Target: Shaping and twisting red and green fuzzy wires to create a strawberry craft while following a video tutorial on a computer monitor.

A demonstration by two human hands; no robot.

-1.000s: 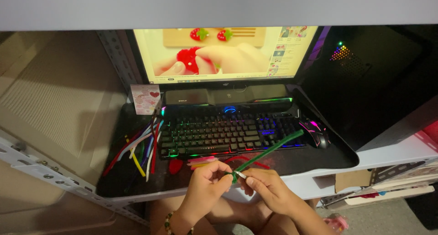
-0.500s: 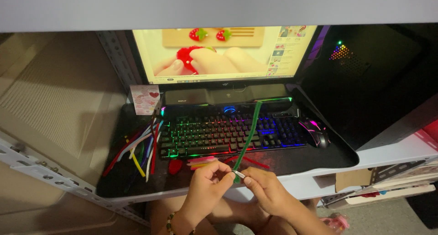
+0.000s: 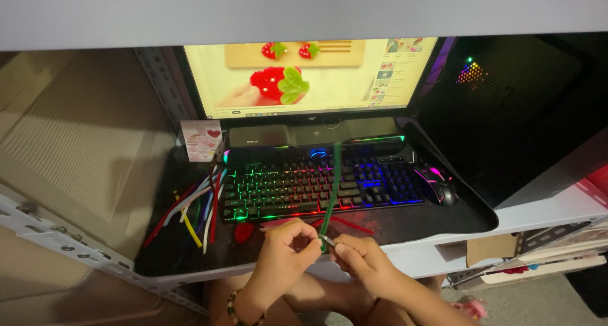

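Keyboard, wires crowd mat; front strip free.

I have just one view, from the camera on my head, tilted down and forward over the desk. It sits close: my left hand and right hand fill the bottom edge, the keyboard lies mid-frame, and the monitor stands beyond, its top cut off by a shelf overhead.

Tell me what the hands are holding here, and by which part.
Both hands, left and right, pinch the lower end of a green pipe cleaner; the rest stands up free over the lit keyboard.
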